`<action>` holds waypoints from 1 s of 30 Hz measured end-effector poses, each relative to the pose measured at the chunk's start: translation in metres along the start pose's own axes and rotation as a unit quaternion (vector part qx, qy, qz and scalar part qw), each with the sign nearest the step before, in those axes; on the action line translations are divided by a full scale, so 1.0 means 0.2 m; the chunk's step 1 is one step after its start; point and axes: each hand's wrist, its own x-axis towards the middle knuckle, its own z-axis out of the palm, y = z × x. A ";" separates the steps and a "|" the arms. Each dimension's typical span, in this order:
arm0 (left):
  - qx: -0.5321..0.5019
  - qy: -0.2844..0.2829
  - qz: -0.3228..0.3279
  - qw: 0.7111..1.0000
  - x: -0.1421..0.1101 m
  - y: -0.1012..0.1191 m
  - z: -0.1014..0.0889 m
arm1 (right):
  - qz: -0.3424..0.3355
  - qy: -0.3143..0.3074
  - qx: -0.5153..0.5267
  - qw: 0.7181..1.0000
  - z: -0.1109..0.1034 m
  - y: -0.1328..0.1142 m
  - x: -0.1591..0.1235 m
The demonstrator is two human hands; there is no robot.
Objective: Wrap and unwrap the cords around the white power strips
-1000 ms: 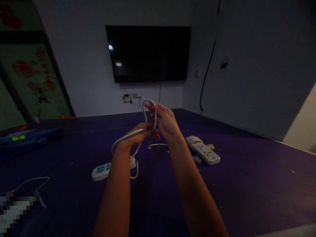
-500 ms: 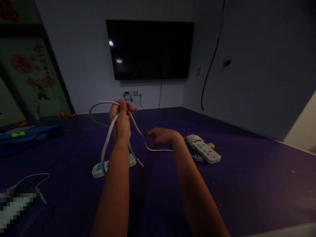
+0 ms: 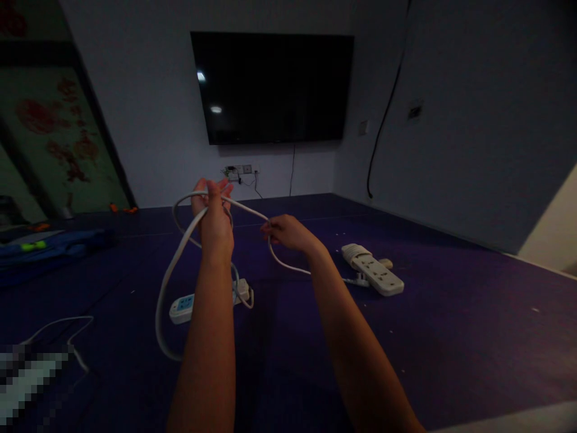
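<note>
Looped white power cord point(image 3: 167, 287) hangs from my left hand point(image 3: 213, 207), its thumb pressed over the cord. To the right, my right hand point(image 3: 286, 232) pinches the same cord, which stretches between both hands. Below, the cord runs on rightward to a white plug point(image 3: 360, 279) on the purple surface. Behind my left forearm lies a power strip point(image 3: 183, 308) with blue sockets, its middle hidden by the arm. A second, white power strip point(image 3: 379, 275), with its own cord wound round one end, rests beside the plug.
A large television point(image 3: 274, 87) hangs on the far wall above wall sockets point(image 3: 243, 170). Blue cloth point(image 3: 58, 248) lies at the left, and a thin white cable point(image 3: 79, 355) nearer. A black cable point(image 3: 383, 126) dangles along the right wall.
My right hand has moved up and slightly left and has taken hold of the cord. My left hand shifted a little left, with the cord loop hanging wider. The plug has turned.
</note>
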 end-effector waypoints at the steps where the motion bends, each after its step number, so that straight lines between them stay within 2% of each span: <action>1: 0.009 -0.011 -0.023 1.000 0.00 -0.01 0.00 | -0.011 0.065 0.025 0.997 -0.02 0.00 0.00; 4: 0.021 -0.078 -0.086 0.993 -0.02 -0.04 0.01 | -0.055 0.217 0.138 0.965 -0.06 -0.02 0.00; 7: 0.007 -0.143 -0.143 0.979 -0.06 -0.04 0.03 | -0.101 0.274 0.251 0.923 -0.07 -0.05 -0.01; 10: -0.009 -0.210 -0.182 0.961 -0.09 -0.04 0.05 | -0.123 0.286 0.331 0.891 -0.07 -0.08 -0.02; 14: 0.017 -0.304 -0.143 0.942 -0.10 -0.06 0.04 | -0.118 0.291 0.382 0.869 -0.07 -0.12 -0.04; 19: 0.056 -0.312 -0.091 0.944 -0.09 -0.08 0.04 | -0.116 0.258 0.376 0.883 -0.05 -0.20 -0.06; 23: 0.099 -0.350 -0.055 0.930 -0.06 -0.10 0.02 | -0.123 0.209 0.351 0.904 -0.03 -0.27 -0.08; 25: 0.132 -0.322 -0.040 0.937 -0.05 -0.12 0.00 | -0.135 0.189 0.332 0.914 -0.03 -0.28 -0.08; 30: 0.147 -0.102 -0.001 0.984 0.00 -0.14 -0.03 | -0.158 0.124 0.248 0.948 -0.06 -0.20 -0.07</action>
